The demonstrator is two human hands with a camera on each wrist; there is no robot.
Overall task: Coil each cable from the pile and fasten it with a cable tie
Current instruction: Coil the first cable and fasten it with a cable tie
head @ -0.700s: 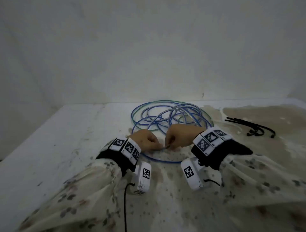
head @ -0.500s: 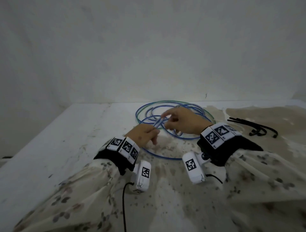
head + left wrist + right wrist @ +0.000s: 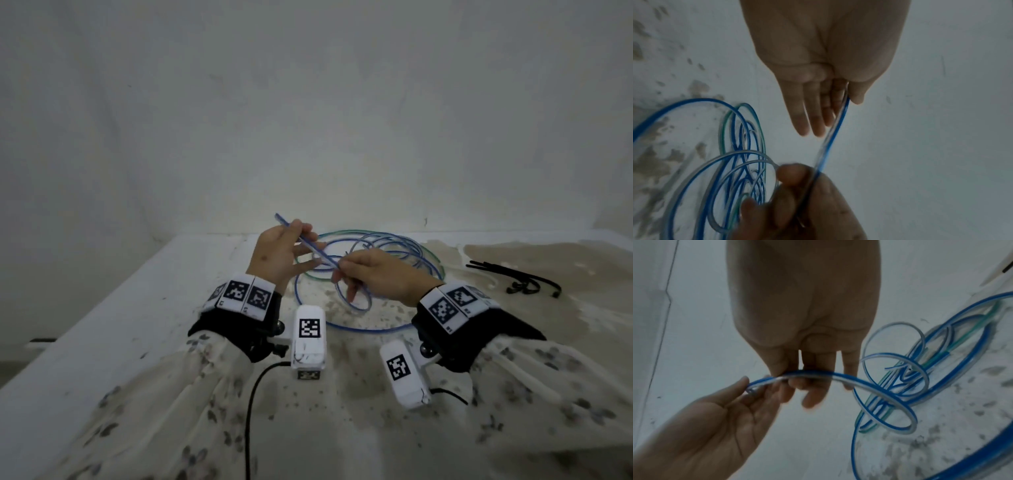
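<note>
A loose pile of blue, green and clear cables (image 3: 383,245) lies in loops on the white table (image 3: 130,308). My left hand (image 3: 298,237) is raised above the pile and pinches the free end of a blue cable (image 3: 310,244) between thumb and fingers. My right hand (image 3: 342,272) grips the same cable a short way along. In the left wrist view the blue cable (image 3: 835,129) runs from my thumb down to the right hand (image 3: 797,186). The right wrist view shows the cable (image 3: 840,375) across my curled fingers, with the left hand (image 3: 748,391) holding its tip.
A bunch of black cable ties (image 3: 513,279) lies on the table to the right of the pile. A pale wall (image 3: 308,120) rises just behind the pile. The table's right part is stained brown. Black wires hang from the wrist cameras.
Both hands have risen from the table surface. The left hand has lifted the blue cable's end up and to the left, and the right hand has slid along the cable.
</note>
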